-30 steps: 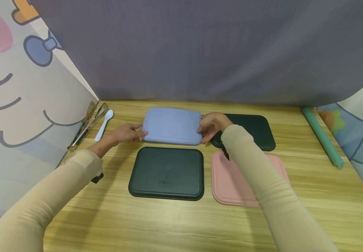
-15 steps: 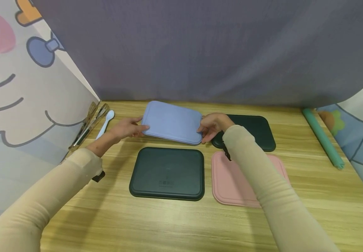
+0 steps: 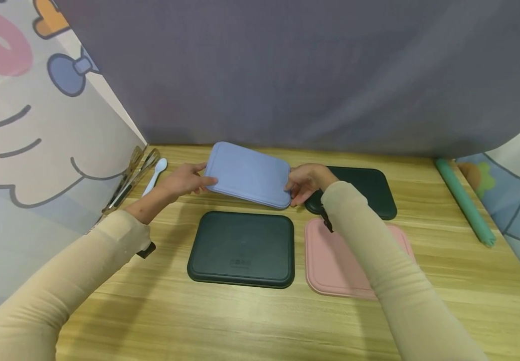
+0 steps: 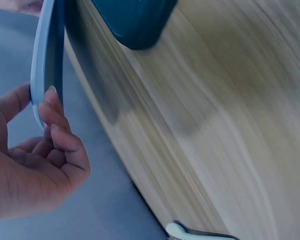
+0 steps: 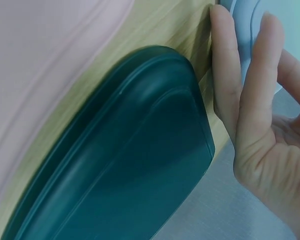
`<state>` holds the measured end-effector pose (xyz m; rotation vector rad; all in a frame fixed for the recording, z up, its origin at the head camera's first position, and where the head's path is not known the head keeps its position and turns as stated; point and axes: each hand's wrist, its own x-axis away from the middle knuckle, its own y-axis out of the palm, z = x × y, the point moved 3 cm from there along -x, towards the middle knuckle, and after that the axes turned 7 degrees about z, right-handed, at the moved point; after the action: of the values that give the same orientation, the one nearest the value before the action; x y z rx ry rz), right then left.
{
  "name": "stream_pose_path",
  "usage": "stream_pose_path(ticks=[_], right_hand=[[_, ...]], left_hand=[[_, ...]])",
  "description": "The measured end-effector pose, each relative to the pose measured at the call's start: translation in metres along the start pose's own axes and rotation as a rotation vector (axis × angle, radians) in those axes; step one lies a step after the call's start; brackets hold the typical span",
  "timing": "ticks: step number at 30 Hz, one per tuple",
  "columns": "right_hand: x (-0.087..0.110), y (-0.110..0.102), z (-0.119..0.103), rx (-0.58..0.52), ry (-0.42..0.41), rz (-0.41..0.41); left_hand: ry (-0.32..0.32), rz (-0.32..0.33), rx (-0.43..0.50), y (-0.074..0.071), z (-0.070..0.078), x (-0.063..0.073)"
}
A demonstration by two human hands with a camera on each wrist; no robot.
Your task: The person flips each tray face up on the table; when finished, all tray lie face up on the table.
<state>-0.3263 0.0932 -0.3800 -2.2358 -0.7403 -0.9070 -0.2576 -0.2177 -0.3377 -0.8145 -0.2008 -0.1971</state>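
A flat blue rectangular board [image 3: 250, 173] with rounded corners and a stepped rim is tilted at the back of the table, its left end raised. My left hand [image 3: 183, 180] pinches its left edge between thumb and fingers, seen edge-on in the left wrist view [image 4: 45, 155]. At the lower right end, my right hand [image 3: 307, 180] holds the edge with its fingertips; in the right wrist view, fingers [image 5: 260, 85] lie along the blue rim. A dark green board [image 3: 241, 250] lies flat in front. Another dark green board [image 3: 368, 190] lies partly behind the right hand.
A pink board [image 3: 338, 260] lies at the front right, partly under the right sleeve. Along the left edge are a light blue spoon [image 3: 156, 175] and metal-and-black tongs [image 3: 129, 183]. A rolled green mat [image 3: 465, 203] lies on the right. A grey curtain [image 3: 287, 75] hangs behind the table.
The blue board's left end has risen off the table along with my left hand, so the board now slopes down to the right. My right hand has stayed at its right end.
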Motion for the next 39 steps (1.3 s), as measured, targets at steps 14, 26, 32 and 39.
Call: stream_pose_path(ticks=[14,26,32,39], right_hand=[[0.004,0.000,0.001,-0.003,-0.023,0.009],[0.007,-0.001,0.002,0.022,-0.045,0.037],[0.009,-0.002,0.002,0.023,-0.048,0.033],[0.008,-0.003,0.002,0.041,-0.043,0.059]], left_hand=[[-0.004,0.060,0.004,-0.002,0.019,0.005],[0.012,0.099,0.006,-0.004,0.029,0.007],[0.032,0.130,0.027,-0.005,0.037,0.008],[0.045,0.159,0.034,-0.007,0.044,0.008]])
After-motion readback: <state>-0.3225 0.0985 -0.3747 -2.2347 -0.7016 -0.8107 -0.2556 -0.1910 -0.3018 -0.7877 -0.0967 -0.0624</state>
